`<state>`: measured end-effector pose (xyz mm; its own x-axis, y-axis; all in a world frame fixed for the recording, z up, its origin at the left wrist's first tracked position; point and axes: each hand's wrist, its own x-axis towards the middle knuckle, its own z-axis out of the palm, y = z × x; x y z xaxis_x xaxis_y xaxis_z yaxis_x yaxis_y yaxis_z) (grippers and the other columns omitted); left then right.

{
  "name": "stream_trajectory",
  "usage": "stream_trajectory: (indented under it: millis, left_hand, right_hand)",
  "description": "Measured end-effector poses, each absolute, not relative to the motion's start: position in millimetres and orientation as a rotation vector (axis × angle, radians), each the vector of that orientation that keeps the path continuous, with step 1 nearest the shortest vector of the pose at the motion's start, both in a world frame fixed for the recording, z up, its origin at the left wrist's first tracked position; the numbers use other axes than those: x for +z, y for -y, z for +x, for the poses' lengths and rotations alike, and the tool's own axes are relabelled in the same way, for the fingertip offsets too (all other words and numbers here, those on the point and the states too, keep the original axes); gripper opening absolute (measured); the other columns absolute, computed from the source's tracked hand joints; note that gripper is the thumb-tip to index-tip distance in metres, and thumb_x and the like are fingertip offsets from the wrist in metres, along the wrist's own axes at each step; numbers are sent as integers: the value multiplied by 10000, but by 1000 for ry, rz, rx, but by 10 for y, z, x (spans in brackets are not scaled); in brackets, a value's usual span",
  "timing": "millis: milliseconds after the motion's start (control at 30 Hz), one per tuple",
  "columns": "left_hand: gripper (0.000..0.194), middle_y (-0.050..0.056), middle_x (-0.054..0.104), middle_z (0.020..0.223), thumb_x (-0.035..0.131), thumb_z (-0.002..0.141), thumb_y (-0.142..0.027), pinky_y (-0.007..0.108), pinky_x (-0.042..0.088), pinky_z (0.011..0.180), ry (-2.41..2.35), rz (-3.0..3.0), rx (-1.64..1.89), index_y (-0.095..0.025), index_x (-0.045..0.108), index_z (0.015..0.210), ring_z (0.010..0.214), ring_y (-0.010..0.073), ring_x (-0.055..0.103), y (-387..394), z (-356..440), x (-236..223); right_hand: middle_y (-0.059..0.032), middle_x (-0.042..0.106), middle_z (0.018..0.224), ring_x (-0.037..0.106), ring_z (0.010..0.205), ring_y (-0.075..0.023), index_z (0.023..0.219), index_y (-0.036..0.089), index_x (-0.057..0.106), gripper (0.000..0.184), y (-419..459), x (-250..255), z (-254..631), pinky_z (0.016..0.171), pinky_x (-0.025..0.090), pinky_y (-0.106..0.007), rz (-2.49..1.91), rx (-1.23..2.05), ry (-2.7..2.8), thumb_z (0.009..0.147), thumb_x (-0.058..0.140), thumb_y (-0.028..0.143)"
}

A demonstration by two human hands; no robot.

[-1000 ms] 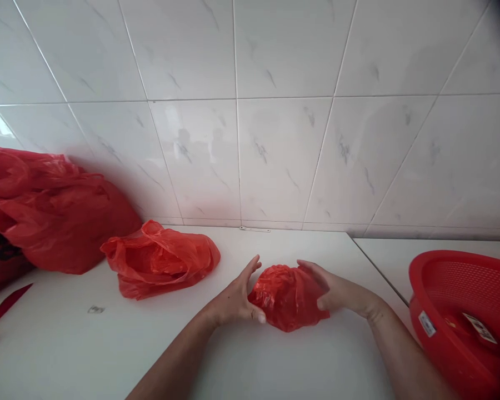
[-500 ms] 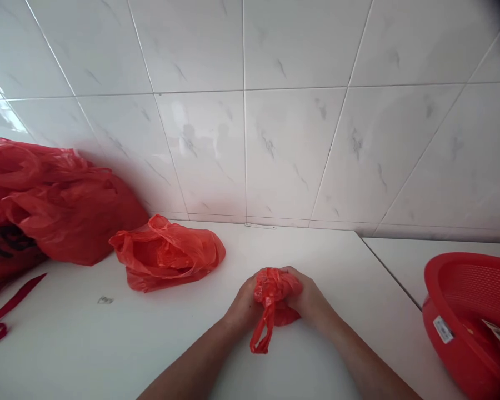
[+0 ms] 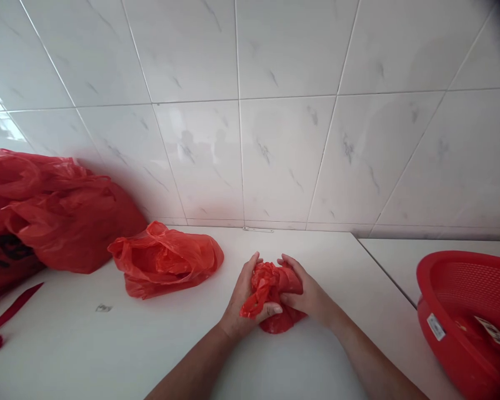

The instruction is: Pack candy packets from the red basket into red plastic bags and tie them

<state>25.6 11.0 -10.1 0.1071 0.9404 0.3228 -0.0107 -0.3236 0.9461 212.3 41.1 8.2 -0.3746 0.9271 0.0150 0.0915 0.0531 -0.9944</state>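
Note:
Between my two hands is a small bunched red plastic bag (image 3: 289, 280) on the white table. My left hand (image 3: 242, 297) curves round its left side, with the thumb lying across the bag's front and the gathered handle. My right hand (image 3: 308, 294) cups the right side, thumb pressed on the front and fingers at the back. What the bag contains is hidden. Another red plastic bag (image 3: 202, 256), crumpled with its mouth open, lies to the left of my hands.
Large red plastic bags (image 3: 79, 222) are piled at the far left, with a dark red strap (image 3: 14, 308) before them. At the right edge stands a red plastic basket (image 3: 441, 300) with a label. White tiles (image 3: 283, 161) rise behind the table (image 3: 120, 355).
My left thumb has come over the front of the bag, and the handle loop that hung down is now folded up to the left. Fingers of both hands have spread somewhat.

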Motion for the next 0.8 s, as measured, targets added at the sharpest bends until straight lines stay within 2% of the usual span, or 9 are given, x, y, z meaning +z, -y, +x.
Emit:
stream_trajectory:
  millis: [33, 100, 200, 300, 400, 467, 567, 700, 800]
  left_hand:
    - [915, 84, 321, 1418, 741, 663, -444, 454, 284, 1065, -972, 1589, 1412, -328, 238, 1419, 1289, 299, 330, -103, 245, -104]
    - [668, 91, 350, 1389, 573, 815, -464, 445, 288, 1057, -1000, 1737, 1528, -303, 300, 1403, 1270, 281, 348, -91, 236, -97]
    - [411, 90, 470, 1242, 430, 909, -394, 401, 352, 995, -1030, 1777, 1648, -274, 482, 1299, 1156, 246, 450, -72, 260, -34]
    - [310, 76, 531, 1148, 416, 921, -349, 353, 384, 953, -1075, 1635, 1691, -250, 624, 1128, 1109, 224, 481, -69, 300, 45]
    - [261, 62, 584, 1044, 455, 901, -371, 331, 413, 902, -1108, 1305, 1675, -212, 655, 954, 1012, 204, 530, -123, 297, 46]
    - [245, 47, 595, 950, 491, 874, -396, 324, 436, 845, -1110, 1068, 1652, -193, 627, 879, 916, 184, 550, -192, 254, -9]
    - [194, 22, 585, 886, 572, 811, -381, 276, 439, 760, -1134, 787, 1673, -187, 592, 817, 874, 161, 549, -303, 161, -108]
    - [173, 14, 611, 880, 610, 789, -353, 207, 403, 619, -1019, 664, 1596, -190, 581, 839, 785, 123, 563, -361, 79, -109]
    - [209, 50, 637, 981, 615, 801, -372, 203, 407, 562, -859, 670, 1506, -182, 565, 872, 720, 112, 579, -346, 57, -22]
  right_hand:
    - [-17, 330, 1453, 391, 1272, -195, 1362, 335, 339, 774, -422, 107, 2161, 1027, 367, -342, -999, 1469, 1539, 692, 723, 289]
    - [-26, 367, 1435, 366, 1291, -196, 1315, 324, 414, 623, -449, 145, 2216, 1021, 371, -346, -886, 1565, 1364, 752, 678, 371]
    - [-63, 579, 1207, 521, 1132, -219, 1130, 270, 566, 393, -502, 149, 2247, 893, 457, -352, -778, 1655, 1021, 778, 644, 426]
    - [-11, 639, 901, 604, 913, -186, 946, 257, 613, 249, -560, 114, 2260, 746, 487, -301, -735, 1708, 864, 735, 696, 360]
    - [33, 565, 716, 587, 761, -140, 870, 263, 608, 193, -618, 80, 2313, 677, 484, -260, -722, 1687, 816, 717, 706, 326]
    - [50, 494, 632, 553, 682, -115, 855, 258, 607, 177, -663, 53, 2383, 697, 492, -254, -709, 1667, 779, 712, 707, 286]
    - [61, 443, 589, 519, 626, -100, 860, 249, 608, 180, -739, -12, 2513, 760, 507, -269, -739, 1652, 730, 706, 699, 228]
    - [51, 481, 600, 552, 655, -121, 900, 259, 602, 213, -803, -82, 2629, 768, 522, -296, -852, 1565, 791, 707, 691, 255]
    - [17, 624, 833, 611, 860, -155, 1040, 302, 569, 308, -767, -41, 2654, 827, 506, -316, -872, 1522, 855, 751, 666, 346]
